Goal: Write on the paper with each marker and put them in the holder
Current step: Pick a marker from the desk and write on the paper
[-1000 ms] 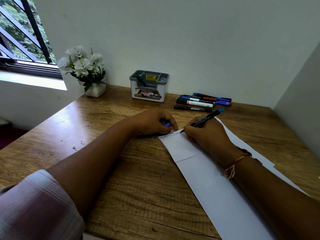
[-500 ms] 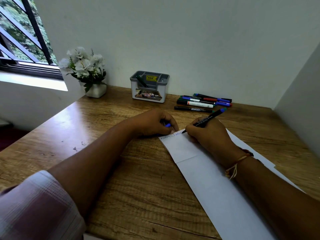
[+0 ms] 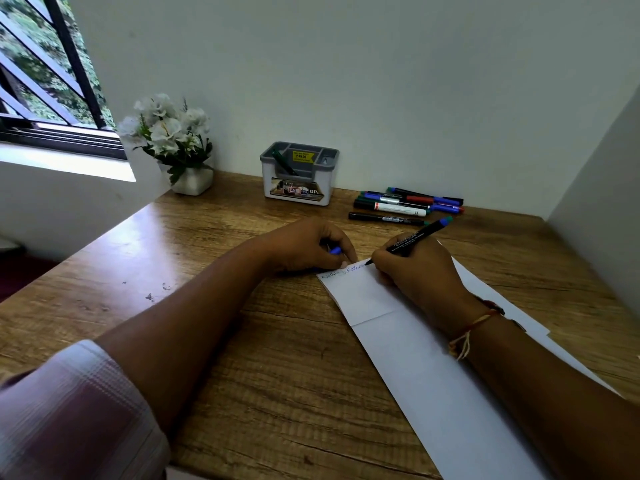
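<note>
Pinches marker (image 3: pixel 412 239) in right hand (image 3: pixel 415 271), tip on paper (image 3: pixel 433 375) at its top edge. Curls left hand (image 3: pixel 308 245) round blue cap (image 3: pixel 335 251), fingertips (image 3: pixel 344 264) at paper's top edge. Risks running off the edge onto table (image 3: pixel 207 306) — or dragging paper under slack left-hand pressure. Shows tip slightly further right than a second ago; left hand unmoved.

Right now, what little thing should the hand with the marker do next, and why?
Probably lift the marker off the paper and push its tip into the blue cap the left hand holds. The right hand has a line of blue writing down already, and the holder waits behind.
</note>
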`<control>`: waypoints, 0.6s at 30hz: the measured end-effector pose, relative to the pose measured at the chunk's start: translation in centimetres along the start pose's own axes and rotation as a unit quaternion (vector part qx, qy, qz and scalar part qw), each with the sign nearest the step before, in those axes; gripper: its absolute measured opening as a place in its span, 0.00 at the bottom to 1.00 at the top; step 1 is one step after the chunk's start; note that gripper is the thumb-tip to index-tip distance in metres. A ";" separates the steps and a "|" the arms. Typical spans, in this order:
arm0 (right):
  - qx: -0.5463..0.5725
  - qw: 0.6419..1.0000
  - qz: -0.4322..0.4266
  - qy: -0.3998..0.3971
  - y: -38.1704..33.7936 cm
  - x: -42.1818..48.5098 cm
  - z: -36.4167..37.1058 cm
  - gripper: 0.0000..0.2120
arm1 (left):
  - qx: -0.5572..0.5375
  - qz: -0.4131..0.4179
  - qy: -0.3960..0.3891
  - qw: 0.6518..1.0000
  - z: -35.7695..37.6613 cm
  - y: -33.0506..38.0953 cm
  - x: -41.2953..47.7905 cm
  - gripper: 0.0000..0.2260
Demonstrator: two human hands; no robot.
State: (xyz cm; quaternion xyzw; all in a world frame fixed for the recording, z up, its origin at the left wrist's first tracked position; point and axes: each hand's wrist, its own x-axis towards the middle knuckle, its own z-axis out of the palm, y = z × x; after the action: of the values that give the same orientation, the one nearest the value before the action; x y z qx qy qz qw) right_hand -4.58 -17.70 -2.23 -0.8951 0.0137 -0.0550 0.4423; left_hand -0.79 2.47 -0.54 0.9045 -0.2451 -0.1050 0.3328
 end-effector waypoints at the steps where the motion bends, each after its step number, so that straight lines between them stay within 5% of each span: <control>1: 0.002 1.000 0.001 0.001 -0.1 0.0 0.0 0.07 | 0.000 0.000 0.000 1.000 0.0 0.0 0.0 0.10; 18: 0.026 1.000 0.014 0.000 -0.3 -0.4 -0.3 0.05 | -0.006 -0.005 -0.001 1.000 0.0 0.0 0.0 0.10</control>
State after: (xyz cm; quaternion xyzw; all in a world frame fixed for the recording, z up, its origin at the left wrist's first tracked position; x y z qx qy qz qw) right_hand -5.00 -17.72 -1.83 -0.8831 0.0251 -0.0490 0.4659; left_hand -0.76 2.45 -0.59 0.9036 -0.2403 -0.1090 0.3376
